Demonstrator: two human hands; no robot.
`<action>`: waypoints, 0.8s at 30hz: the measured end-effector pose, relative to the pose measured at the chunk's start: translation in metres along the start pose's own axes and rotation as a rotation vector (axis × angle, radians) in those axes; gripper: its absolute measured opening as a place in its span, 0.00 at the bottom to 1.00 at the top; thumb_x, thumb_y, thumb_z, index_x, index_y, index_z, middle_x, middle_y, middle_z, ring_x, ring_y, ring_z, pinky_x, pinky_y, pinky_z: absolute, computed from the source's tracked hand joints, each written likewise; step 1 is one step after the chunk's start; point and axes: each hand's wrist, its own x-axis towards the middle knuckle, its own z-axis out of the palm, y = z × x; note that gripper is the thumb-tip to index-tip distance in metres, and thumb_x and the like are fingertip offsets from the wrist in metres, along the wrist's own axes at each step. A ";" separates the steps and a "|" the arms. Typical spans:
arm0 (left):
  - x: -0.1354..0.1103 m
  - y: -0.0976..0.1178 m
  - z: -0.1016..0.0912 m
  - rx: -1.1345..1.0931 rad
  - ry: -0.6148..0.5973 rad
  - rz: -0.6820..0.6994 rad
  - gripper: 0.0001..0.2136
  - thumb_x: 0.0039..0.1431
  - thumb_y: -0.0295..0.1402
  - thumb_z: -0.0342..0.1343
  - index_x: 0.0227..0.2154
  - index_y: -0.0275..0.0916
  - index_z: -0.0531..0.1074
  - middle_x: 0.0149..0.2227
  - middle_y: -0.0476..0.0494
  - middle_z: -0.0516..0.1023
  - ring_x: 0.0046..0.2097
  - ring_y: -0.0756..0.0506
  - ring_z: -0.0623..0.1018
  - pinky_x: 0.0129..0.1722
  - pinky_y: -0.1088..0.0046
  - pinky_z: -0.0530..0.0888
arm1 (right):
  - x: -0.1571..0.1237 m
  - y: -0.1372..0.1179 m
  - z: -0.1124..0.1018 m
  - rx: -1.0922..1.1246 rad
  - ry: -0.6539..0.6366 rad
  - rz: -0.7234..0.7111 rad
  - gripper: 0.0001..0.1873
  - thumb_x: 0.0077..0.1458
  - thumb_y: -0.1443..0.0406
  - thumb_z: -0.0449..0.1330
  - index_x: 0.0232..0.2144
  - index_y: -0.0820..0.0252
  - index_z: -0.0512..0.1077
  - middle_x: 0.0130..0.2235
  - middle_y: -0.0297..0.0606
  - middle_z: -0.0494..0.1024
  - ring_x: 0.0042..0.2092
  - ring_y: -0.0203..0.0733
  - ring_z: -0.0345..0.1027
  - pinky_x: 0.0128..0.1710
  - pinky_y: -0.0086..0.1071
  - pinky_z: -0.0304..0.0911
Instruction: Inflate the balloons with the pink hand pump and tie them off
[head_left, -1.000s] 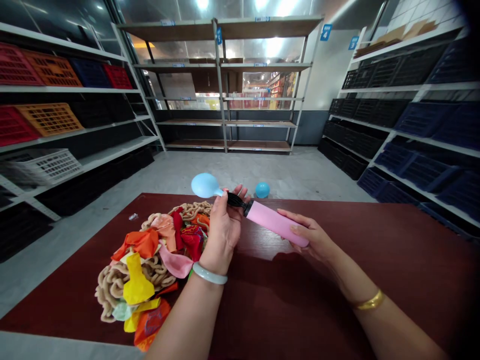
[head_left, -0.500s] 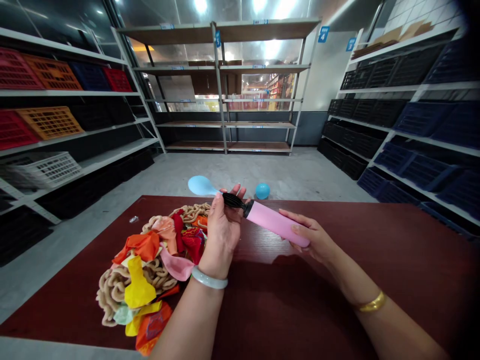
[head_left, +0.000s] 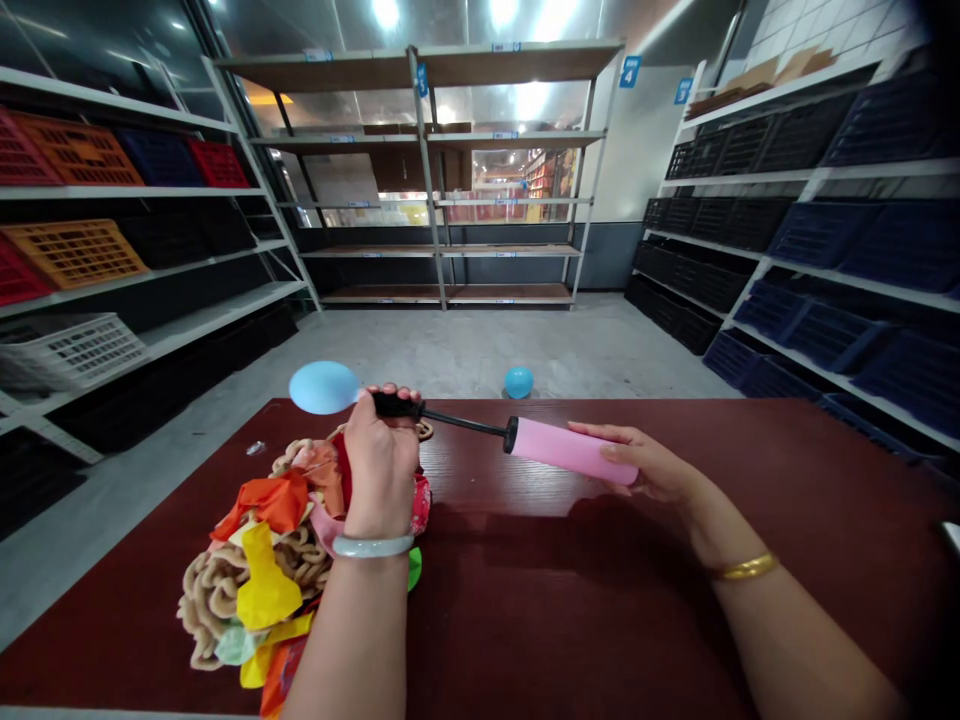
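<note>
My left hand [head_left: 386, 440] is wrapped round the black handle end of a pink balloon pump [head_left: 562, 447]. A light-blue balloon [head_left: 325, 387], partly filled, sticks out leftward from that end; its neck is hidden by my thumb. My right hand [head_left: 649, 462] grips the pump's pink barrel at its right end. Between the hands a thin black rod shows, drawn out of the barrel. The pump is held above the table, tilting slightly down to the right. Below my left wrist lies a pile of limp balloons [head_left: 266, 580] in yellow, orange, red and pink, with beige rope [head_left: 214, 590].
The dark red-brown table [head_left: 562, 620] spans the foreground. A blue balloon [head_left: 518, 381] is beyond its far edge. A small clear scrap [head_left: 256, 448] lies at the table's left. Shelves with crates [head_left: 79, 250] stand on both sides, and a rack [head_left: 439, 250] at the back.
My left hand has moved left with the black handle, drawing the rod out of the pink barrel. The balloon on it looks bigger and rounder. My right hand stays on the barrel.
</note>
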 end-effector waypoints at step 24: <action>-0.037 -0.048 0.019 0.071 -0.152 -0.091 0.07 0.61 0.35 0.56 0.31 0.39 0.66 0.28 0.51 0.70 0.29 0.50 0.73 0.43 0.62 0.74 | 0.010 0.013 0.047 -0.008 -0.016 -0.099 0.34 0.53 0.56 0.66 0.62 0.47 0.65 0.41 0.39 0.77 0.25 0.31 0.63 0.22 0.25 0.57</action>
